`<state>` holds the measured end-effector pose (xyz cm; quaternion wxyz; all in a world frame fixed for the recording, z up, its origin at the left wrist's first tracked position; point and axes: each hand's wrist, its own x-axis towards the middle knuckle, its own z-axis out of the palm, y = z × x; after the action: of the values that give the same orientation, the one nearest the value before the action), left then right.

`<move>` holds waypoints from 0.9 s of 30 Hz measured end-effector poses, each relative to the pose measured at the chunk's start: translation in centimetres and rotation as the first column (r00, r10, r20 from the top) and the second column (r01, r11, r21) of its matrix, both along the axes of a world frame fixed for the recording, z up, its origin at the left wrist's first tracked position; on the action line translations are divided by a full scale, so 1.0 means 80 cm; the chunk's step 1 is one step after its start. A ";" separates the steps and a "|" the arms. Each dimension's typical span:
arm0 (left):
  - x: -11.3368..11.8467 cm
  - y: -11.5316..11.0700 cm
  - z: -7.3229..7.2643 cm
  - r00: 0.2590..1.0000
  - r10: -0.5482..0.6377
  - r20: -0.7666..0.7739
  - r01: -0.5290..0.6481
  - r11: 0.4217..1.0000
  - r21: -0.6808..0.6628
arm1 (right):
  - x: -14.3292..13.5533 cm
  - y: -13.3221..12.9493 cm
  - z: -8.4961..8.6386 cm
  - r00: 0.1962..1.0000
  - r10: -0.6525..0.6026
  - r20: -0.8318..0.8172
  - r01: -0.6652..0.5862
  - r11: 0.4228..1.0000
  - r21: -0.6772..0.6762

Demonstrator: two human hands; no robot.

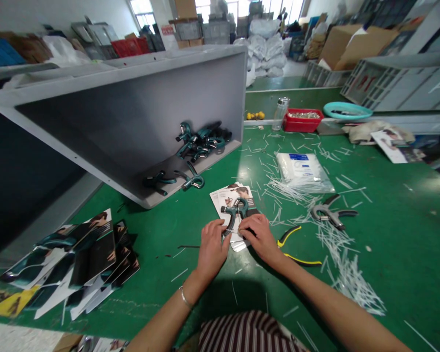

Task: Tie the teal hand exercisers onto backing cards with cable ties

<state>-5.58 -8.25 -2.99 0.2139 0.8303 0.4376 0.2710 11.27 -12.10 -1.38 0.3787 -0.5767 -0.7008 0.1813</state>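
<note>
A teal-and-black hand grip with two handles lies on a small stack of printed cards at the middle of the table. My left hand is closed at its left handle, thumb and fingertips against the handle and card. Opposite it, my right hand pinches a thin white cable tie that runs over the card between the handles. Part of the right handle is hidden by those fingers. Yellow-and-black cutters lie just right of my right hand.
A tilted grey crate at the left holds several hand grips. Carded grips are piled front left. On the right are a grey hand grip, a bag of ties and loose ties. A red box stands behind.
</note>
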 end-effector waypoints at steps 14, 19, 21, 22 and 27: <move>-0.022 0.053 0.048 0.709 0.444 0.547 0.419 0.359 -0.834 | 0.195 -0.096 0.001 0.736 0.289 0.612 -0.114 0.944 -0.310; 0.014 0.057 0.030 0.686 0.460 0.564 0.347 0.474 -0.809 | 0.180 -0.089 0.023 0.991 0.126 0.053 -0.082 0.858 -0.507; 0.018 0.059 0.017 0.700 0.442 0.561 0.309 0.521 -0.796 | 0.165 -0.087 0.032 0.957 -0.041 -0.287 -0.146 0.786 -0.601; 0.019 0.060 0.010 0.708 0.429 0.561 0.296 0.541 -0.787 | 0.156 -0.085 0.035 0.920 -0.088 -0.383 -0.186 0.762 -0.621; 0.021 0.062 -0.005 0.733 0.399 0.552 0.243 0.604 -0.759 | 0.106 -0.063 0.027 0.997 0.076 -0.007 -0.069 0.853 -0.517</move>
<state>-3.93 -3.27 -3.43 0.6881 0.4664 0.4401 0.3396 19.75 -17.13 0.80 0.1981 -0.6316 -0.6502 0.3729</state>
